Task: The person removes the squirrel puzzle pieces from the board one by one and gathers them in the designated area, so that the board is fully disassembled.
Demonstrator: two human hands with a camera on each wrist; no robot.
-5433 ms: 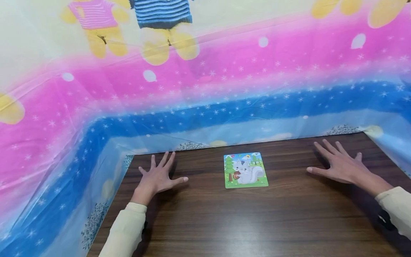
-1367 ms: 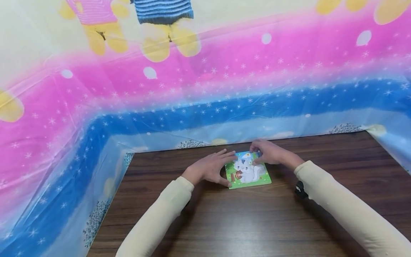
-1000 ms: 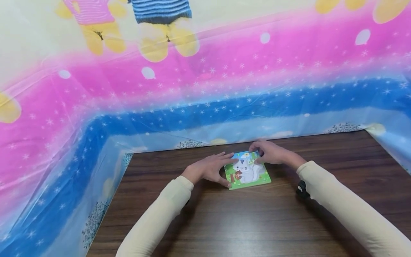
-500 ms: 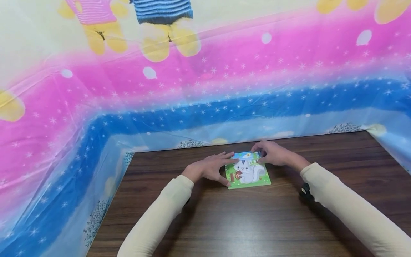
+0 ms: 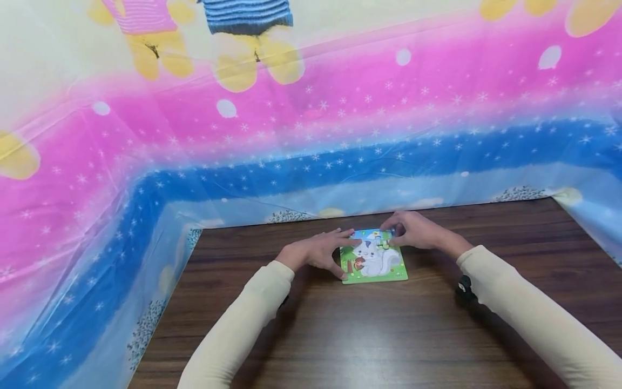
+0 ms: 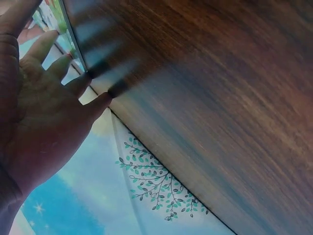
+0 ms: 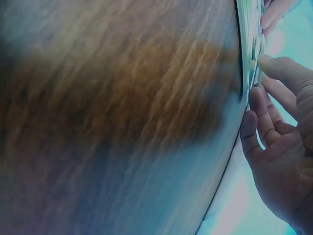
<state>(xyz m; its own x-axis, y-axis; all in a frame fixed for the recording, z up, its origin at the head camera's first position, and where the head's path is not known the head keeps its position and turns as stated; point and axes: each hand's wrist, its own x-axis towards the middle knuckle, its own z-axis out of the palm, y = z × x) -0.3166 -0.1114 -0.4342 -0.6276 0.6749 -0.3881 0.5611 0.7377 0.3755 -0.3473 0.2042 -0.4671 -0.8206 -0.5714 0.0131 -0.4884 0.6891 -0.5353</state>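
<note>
A square jigsaw puzzle [image 5: 374, 267] with a white squirrel picture lies flat near the table's far edge. At its left side is my left hand [image 5: 316, 252], fingers spread and straight, the thumb touching the lower left corner and fingertips over the upper left. My right hand [image 5: 413, 229] pinches a puzzle piece at the upper right corner between thumb and curled fingers, which hide most of it. In the left wrist view the left hand [image 6: 46, 105] has its fingertips by the board's edge. The right wrist view has the right hand [image 7: 283, 142] with thumb and forefinger at the board.
The dark wooden table [image 5: 359, 329] spreads toward me and to both sides. Along its far and left edges hangs a printed cloth [image 5: 301, 151] in pink and blue. A black band [image 5: 465, 286] sits under the right sleeve.
From wide apart on the table, both hands came in to the puzzle. Over the last second the right hand has drawn slightly right, while the left stays at the left edge.
</note>
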